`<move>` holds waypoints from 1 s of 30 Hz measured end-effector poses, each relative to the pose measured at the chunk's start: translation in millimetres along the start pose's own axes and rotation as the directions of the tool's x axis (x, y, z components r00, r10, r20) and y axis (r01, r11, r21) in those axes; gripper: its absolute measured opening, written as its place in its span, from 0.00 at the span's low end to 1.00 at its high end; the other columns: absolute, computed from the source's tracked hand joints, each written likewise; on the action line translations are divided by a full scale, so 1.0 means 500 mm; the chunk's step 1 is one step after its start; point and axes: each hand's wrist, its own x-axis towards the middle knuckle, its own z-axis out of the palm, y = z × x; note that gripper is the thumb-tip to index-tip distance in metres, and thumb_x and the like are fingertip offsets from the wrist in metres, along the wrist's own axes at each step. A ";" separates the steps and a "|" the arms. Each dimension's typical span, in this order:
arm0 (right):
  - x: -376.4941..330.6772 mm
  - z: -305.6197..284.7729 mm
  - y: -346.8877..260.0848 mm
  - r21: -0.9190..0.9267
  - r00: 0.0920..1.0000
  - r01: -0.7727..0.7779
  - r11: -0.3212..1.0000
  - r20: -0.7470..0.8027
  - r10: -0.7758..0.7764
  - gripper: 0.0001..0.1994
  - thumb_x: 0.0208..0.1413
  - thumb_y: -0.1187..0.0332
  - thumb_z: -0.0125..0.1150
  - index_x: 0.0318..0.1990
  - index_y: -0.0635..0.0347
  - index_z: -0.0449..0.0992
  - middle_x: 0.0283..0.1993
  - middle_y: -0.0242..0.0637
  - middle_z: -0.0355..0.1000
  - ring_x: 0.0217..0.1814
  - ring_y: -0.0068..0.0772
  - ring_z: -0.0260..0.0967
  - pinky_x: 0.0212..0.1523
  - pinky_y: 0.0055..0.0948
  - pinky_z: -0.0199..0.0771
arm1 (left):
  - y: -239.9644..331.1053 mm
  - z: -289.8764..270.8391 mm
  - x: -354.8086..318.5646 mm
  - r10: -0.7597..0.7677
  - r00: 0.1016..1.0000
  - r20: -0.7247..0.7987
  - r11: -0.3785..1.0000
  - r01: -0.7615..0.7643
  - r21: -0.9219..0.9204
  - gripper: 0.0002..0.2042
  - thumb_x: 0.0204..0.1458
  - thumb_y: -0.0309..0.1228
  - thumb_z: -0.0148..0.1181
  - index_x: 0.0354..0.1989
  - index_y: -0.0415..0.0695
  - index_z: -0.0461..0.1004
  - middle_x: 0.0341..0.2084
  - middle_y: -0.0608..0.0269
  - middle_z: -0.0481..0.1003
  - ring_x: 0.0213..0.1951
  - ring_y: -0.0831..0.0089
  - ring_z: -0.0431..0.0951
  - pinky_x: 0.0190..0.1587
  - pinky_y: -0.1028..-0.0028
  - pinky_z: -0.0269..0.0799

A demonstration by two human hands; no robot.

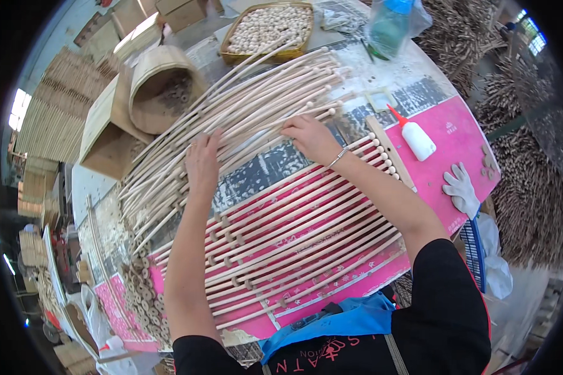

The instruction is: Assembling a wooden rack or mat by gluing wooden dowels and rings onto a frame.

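My left hand (202, 161) lies flat with spread fingers on a heap of long pale wooden rods (256, 100) that fan across the far side of the table. My right hand (308, 135) rests on the same heap further right, fingers curled over a few rod ends near their round wooden tips. Nearer to me lies a second set of rods (300, 231), laid side by side in rows on a pink mat (456, 144), with small wooden spacer rings threaded on them.
A white glue bottle with red nozzle (414, 136) and a white glove (461, 187) lie on the mat at right. A basket of wooden beads (270, 28) stands at the back, a green bottle (391, 25) beside it. Cardboard boxes (137, 100) sit at left, wooden rings (142, 294) at lower left.
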 end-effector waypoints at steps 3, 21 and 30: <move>0.001 -0.010 -0.009 0.004 0.999 -0.051 0.999 -0.009 0.051 0.13 0.49 0.77 0.64 0.44 0.57 0.83 0.49 0.35 0.76 0.56 0.42 0.71 0.60 0.38 0.74 | -0.018 -0.020 0.011 0.008 1.000 -0.009 0.996 -0.009 -0.092 0.25 0.53 0.15 0.54 0.60 0.48 0.76 0.40 0.57 0.74 0.45 0.54 0.77 0.48 0.59 0.72; -0.276 -0.245 -0.117 0.157 0.943 -0.329 0.931 0.004 0.333 0.10 0.60 0.74 0.64 0.48 0.58 0.82 0.51 0.36 0.79 0.53 0.39 0.77 0.54 0.35 0.78 | 0.022 -0.087 -0.164 0.104 0.983 0.153 0.984 -0.079 -0.158 0.24 0.55 0.17 0.54 0.60 0.50 0.78 0.38 0.58 0.74 0.39 0.55 0.78 0.41 0.57 0.74; -0.333 -0.294 -0.100 0.206 0.896 -0.407 0.890 -0.101 0.433 0.08 0.62 0.74 0.61 0.46 0.58 0.82 0.46 0.36 0.79 0.49 0.41 0.77 0.49 0.35 0.78 | 0.001 -0.100 -0.151 0.127 0.943 0.306 0.844 0.059 -0.534 0.22 0.59 0.19 0.56 0.61 0.48 0.78 0.49 0.50 0.81 0.49 0.50 0.82 0.49 0.60 0.77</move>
